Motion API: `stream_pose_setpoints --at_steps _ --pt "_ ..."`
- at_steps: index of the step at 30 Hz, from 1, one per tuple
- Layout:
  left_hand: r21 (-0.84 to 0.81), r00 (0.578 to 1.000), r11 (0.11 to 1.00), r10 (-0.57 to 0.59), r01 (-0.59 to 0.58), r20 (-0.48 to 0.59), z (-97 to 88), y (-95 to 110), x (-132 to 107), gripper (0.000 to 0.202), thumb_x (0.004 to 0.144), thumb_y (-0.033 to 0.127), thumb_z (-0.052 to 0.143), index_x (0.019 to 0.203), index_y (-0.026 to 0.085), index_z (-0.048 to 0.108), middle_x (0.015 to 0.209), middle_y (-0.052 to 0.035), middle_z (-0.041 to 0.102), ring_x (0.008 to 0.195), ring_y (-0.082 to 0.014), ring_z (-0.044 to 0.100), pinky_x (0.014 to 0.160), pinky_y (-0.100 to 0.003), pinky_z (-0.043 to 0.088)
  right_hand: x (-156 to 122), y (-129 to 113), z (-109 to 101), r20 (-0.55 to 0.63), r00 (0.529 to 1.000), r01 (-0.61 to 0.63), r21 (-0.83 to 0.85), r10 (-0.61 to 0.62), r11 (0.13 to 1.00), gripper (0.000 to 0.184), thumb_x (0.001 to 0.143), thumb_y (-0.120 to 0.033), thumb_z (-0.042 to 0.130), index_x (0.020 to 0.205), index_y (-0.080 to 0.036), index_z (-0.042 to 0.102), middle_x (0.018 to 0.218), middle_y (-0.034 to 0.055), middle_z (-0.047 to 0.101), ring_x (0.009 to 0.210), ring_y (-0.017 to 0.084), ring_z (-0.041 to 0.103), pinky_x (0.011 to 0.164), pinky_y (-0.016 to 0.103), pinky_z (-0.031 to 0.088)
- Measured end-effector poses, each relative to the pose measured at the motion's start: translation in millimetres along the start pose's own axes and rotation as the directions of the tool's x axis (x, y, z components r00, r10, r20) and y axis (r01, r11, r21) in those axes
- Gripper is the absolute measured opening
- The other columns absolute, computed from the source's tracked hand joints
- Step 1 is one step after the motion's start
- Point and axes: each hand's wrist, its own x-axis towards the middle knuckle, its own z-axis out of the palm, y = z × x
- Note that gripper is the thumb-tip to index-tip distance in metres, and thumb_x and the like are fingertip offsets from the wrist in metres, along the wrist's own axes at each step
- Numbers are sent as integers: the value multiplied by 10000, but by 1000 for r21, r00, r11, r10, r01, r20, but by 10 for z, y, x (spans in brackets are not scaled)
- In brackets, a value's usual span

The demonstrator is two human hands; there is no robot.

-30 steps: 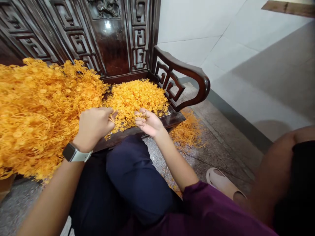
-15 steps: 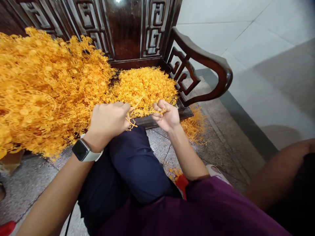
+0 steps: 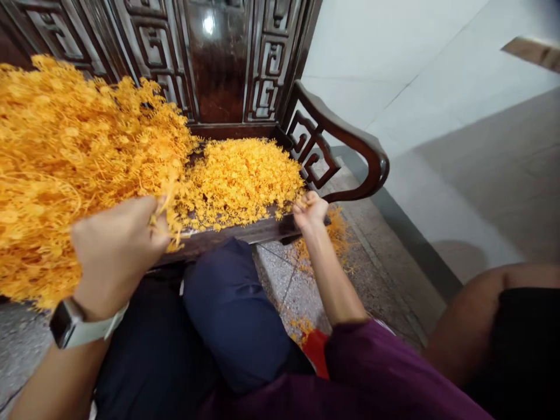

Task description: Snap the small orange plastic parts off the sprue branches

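Note:
A big tangled heap of orange plastic sprigs [image 3: 65, 151] covers the left of a dark carved wooden bench [image 3: 245, 233]. A smaller, flatter pile of loose orange pieces [image 3: 245, 178] lies on the seat at the right. My left hand [image 3: 118, 248], with a watch on the wrist, is closed round a few orange sprigs at the edge of the big heap. My right hand [image 3: 311, 211] is closed in a fist at the seat's front right corner, beside the small pile; what it holds is hidden.
The bench's curved armrest [image 3: 350, 146] rises just right of my right hand. More orange pieces [image 3: 332, 233] lie scattered on the speckled floor below it. My knee in dark trousers [image 3: 231, 303] is against the seat front. Another person's arm [image 3: 472, 315] shows at the lower right.
My hands were together in front of the small pile, working one sprig. They have since parted: the left went left to the big heap, the right went right to the seat corner.

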Motion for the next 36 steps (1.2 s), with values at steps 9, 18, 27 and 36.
stream_pose_setpoints --at_steps 9,18,27,36 --pt "-284 996 959 46 -24 72 159 -89 54 396 1062 392 427 706 239 348 636 -53 492 638 -217 507 631 -347 250 -248 147 407 324 946 63 -93 -30 994 173 701 -96 616 823 -212 578 880 -15 555 582 66 330 526 217 308" --pt "-433 994 896 60 -95 -94 249 -192 -64 356 951 231 526 694 253 280 605 -16 415 573 -198 442 615 -362 264 -202 372 906 488 864 280 -261 -124 924 296 933 -500 657 1123 -286 582 1162 95 672 912 211 644 805 392 553" --pt "-486 981 870 -15 -84 -195 305 -214 -32 473 992 300 573 616 239 293 538 26 295 475 -147 326 567 -345 226 386 817 1278 777 617 787 -606 -125 119 458 1020 -593 602 1250 -221 738 1466 136 692 1419 371 519 1196 604 383" --pt "-302 905 933 54 -197 -423 402 -145 28 433 1037 288 652 680 217 417 584 13 460 530 -154 431 550 -324 227 -409 547 1429 684 728 341 -318 -34 885 579 1024 -741 498 980 -222 751 929 75 780 831 200 705 817 389 560"
